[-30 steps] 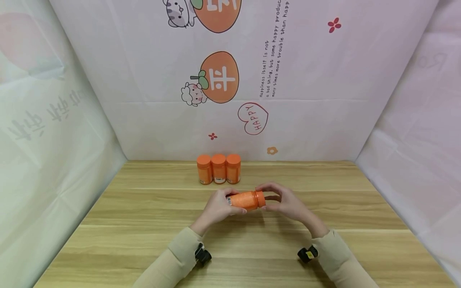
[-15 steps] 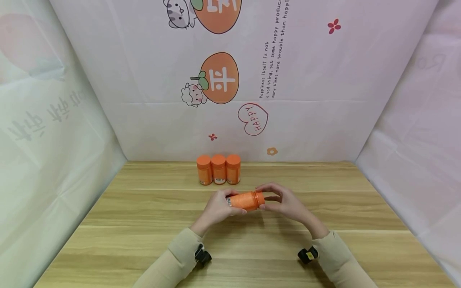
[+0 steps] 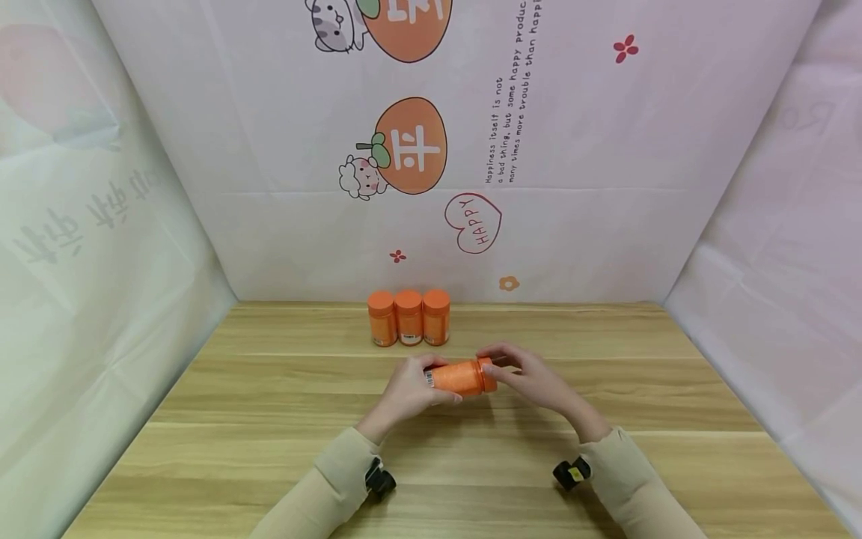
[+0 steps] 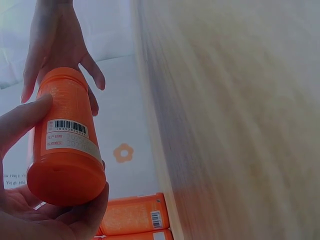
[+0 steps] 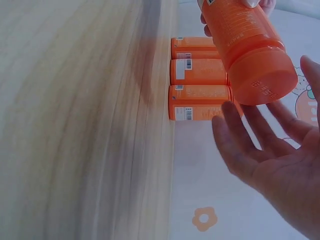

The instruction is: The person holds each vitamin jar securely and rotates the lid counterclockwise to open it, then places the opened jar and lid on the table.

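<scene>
An orange plastic bottle (image 3: 456, 378) lies tilted on its side above the table, its cap toward the right. My left hand (image 3: 406, 389) grips its body near the base, thumb on one side and fingers on the other. Around the orange screw cap (image 5: 264, 75), my right hand (image 3: 535, 380) is loosely spread. In the right wrist view its fingers (image 5: 260, 132) reach under the cap, and the thumb stands apart from it. A label with a barcode (image 4: 70, 127) shows near the base in the left wrist view.
Three matching orange bottles (image 3: 409, 322) stand upright side by side at the back of the wooden table (image 3: 283, 397), near the printed white backdrop (image 3: 572, 247). White sheets (image 3: 101, 299) hang at both sides. Each wrist carries a small black camera (image 3: 380, 479).
My right thumb has moved up and across the cap, away from its near side, and the right wrist has shifted slightly left. The left hand and the bottle stay almost still.
</scene>
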Demonstrator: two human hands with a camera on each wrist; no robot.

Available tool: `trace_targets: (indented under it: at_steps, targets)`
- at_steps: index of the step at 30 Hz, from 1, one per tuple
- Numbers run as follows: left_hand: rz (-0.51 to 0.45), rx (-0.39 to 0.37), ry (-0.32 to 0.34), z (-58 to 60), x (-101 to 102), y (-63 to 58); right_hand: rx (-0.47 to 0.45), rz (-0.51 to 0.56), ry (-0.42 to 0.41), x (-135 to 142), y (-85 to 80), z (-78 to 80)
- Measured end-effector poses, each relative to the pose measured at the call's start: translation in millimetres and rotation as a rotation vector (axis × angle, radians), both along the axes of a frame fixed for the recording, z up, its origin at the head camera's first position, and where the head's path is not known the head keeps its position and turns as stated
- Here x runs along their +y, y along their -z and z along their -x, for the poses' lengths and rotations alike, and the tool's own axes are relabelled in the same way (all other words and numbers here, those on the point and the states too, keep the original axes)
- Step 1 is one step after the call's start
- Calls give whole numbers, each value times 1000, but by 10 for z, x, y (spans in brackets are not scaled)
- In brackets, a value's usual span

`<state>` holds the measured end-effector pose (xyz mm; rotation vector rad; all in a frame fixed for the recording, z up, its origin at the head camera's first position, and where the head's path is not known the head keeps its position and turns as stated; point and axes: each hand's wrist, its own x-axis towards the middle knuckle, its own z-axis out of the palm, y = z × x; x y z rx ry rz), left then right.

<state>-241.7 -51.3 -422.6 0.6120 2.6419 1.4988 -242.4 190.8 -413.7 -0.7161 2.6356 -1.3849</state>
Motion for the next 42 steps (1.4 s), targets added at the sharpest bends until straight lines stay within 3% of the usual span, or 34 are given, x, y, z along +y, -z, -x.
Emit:
trace_targets:
  at_steps: [15, 24, 42]
  targets:
    - [6, -1, 0, -17, 1, -19, -43, -124, -29, -6, 0, 75]
    - [7, 7, 2, -17, -3, -12, -133, -106, -18, -6, -18, 46]
    - [21, 10, -12, -16, 2, -16, -118, -54, -42, 4, -40, 2]
